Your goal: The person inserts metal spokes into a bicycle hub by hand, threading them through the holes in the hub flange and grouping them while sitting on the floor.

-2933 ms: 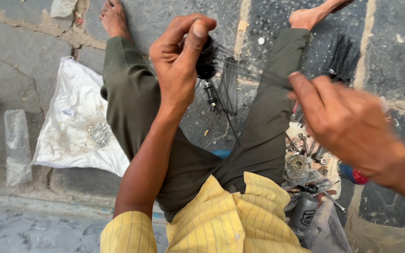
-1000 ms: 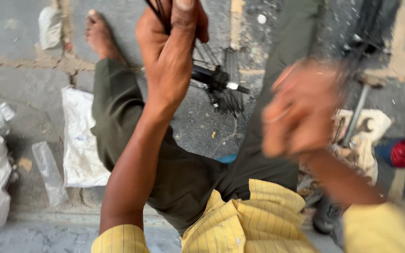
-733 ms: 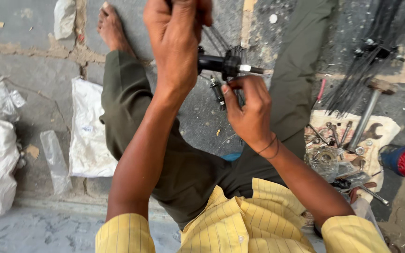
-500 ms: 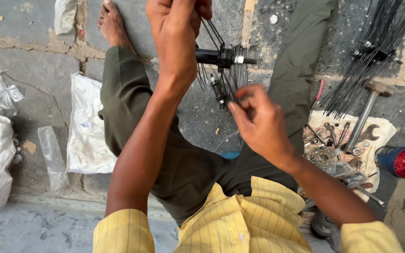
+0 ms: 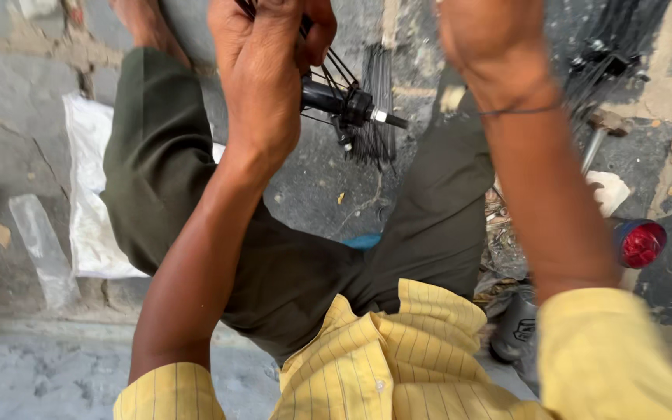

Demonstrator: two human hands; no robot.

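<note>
My left hand [image 5: 270,74] is raised in front of me and grips a black wheel hub [image 5: 340,99] with several thin black spokes fanning out of it. The hub's silver axle end points right. My right hand [image 5: 491,47] is lifted high at the top right; only its back and wrist show, its fingers are cut off by the frame edge, so what it holds is hidden. I sit on the ground with legs in dark green trousers spread apart.
A bundle of loose black spokes [image 5: 375,85] lies on the stone floor between my legs. A white plastic bag [image 5: 91,202] lies left. At right are a hammer [image 5: 596,136], a red-capped can [image 5: 638,243], a dark bottle [image 5: 516,327] and small tools.
My right hand has risen from below the hub to the top of the view. The left hand still holds the hub, now closer and lower in view.
</note>
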